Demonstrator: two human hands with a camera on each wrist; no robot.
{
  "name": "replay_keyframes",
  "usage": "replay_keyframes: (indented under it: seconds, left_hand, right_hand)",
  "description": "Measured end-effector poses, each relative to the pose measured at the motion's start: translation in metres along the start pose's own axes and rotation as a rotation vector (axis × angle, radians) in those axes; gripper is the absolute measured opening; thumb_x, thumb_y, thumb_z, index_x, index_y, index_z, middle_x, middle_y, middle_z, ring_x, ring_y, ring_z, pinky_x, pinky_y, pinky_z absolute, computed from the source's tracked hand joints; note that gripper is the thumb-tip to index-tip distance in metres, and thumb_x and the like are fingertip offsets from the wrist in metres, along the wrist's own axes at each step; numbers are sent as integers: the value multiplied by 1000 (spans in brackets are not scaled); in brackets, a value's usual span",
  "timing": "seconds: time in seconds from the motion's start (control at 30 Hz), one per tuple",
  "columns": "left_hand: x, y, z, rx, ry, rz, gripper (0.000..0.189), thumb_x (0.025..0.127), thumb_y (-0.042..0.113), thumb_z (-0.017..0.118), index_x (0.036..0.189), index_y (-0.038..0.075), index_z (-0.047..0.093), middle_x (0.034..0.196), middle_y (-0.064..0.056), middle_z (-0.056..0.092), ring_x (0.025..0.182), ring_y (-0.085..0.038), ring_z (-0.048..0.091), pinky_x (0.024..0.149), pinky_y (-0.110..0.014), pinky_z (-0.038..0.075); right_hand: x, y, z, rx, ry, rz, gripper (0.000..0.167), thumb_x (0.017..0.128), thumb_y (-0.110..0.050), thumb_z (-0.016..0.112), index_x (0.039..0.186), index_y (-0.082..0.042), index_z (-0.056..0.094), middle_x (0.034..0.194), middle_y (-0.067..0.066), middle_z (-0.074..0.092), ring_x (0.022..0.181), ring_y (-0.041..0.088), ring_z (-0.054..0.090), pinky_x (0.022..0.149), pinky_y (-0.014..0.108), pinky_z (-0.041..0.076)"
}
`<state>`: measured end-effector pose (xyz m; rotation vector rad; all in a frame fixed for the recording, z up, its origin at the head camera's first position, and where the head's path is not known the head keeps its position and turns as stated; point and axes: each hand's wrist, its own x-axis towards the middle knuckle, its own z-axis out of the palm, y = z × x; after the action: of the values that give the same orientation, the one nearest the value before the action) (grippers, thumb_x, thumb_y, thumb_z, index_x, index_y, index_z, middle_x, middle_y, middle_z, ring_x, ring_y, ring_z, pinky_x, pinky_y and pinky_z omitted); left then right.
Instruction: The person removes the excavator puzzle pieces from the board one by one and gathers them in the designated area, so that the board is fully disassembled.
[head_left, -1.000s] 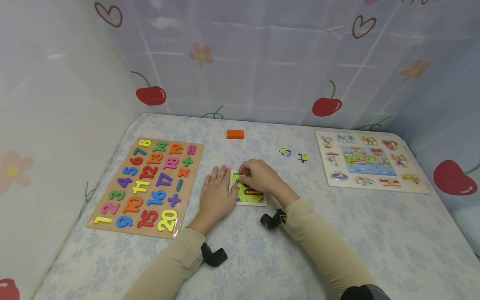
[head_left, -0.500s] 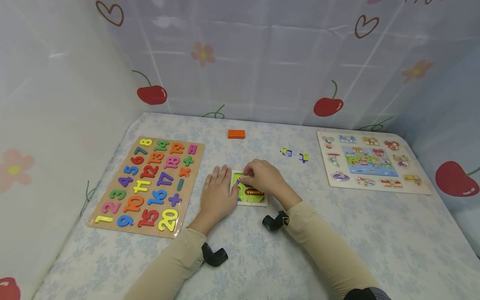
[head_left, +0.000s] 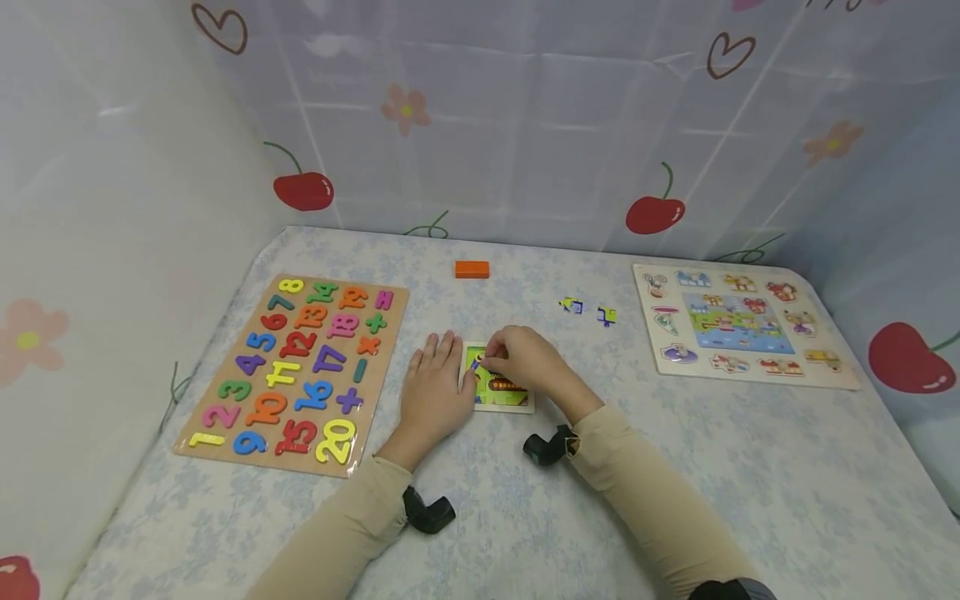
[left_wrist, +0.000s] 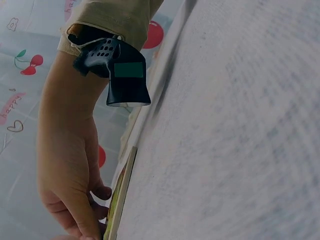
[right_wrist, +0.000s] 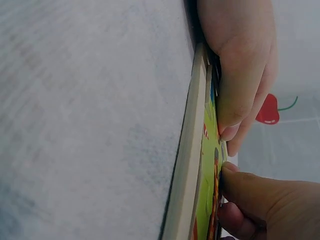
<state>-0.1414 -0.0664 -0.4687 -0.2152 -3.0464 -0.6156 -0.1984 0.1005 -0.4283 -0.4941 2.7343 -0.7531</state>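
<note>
Head view: left hand point(head_left: 437, 390) flat, thumb over puzzle board point(head_left: 507, 400); whether right hand point(head_left: 522, 357) grips, I cannot tell. Uneven pressure could shift the board.

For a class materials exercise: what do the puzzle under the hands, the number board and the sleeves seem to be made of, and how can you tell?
Puzzle: probably wood or fibreboard; its thick edge looks pale and matte beside the printed face.
Number board: perhaps wood-based, being plain brown; corner glints suggest clear film.
Sleeves: matte cloth, judging by soft creases; fibre unclear.
</note>
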Motion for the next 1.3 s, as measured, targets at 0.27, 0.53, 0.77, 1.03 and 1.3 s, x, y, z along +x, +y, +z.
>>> replay_keyframes:
  seconds: [0.27,0.53,0.77,1.03,1.3]
  left_hand:
    - [1,-1,0,4,7,0,63,101,41,41,155,8,34,164,-6,29,155,-29,17,125,-50,14]
    - [1,-2,3,-6,14,5,63,101,41,41,154,8,35,163,-6,29,154,-29,17,125,-50,14]
    - [0,-1,2,-4,13,3,62,102,40,41,154,7,35,163,-6,29,154,-29,17,125,-51,15]
    - [0,-1,1,-2,7,4,62,102,41,41,154,7,35,163,-7,29,154,-29,17,125,-51,14]
    - [2,-1,2,13,3,4,63,102,42,40,154,7,35,163,-7,29,154,-30,17,125,-50,14]
  right_hand:
    - [-2,1,1,-7,18,-37,13,93,-28,70,88,-16,71,83,-2,64,72,12,57,66,28,48]
    - [-5,0,1,-19,3,-44,13,92,-28,71,92,-15,70,87,-1,61,76,13,55,70,28,47]
    - [-5,4,3,7,11,-93,10,93,-23,70,92,-13,68,87,0,60,77,14,53,70,28,45]
    - [-6,4,3,22,9,-61,16,94,-25,69,102,-11,67,95,2,59,85,17,53,78,31,47]
    - [-6,1,0,-14,5,-49,29,94,-33,69,111,-11,64,103,3,57,92,18,52,84,34,48]
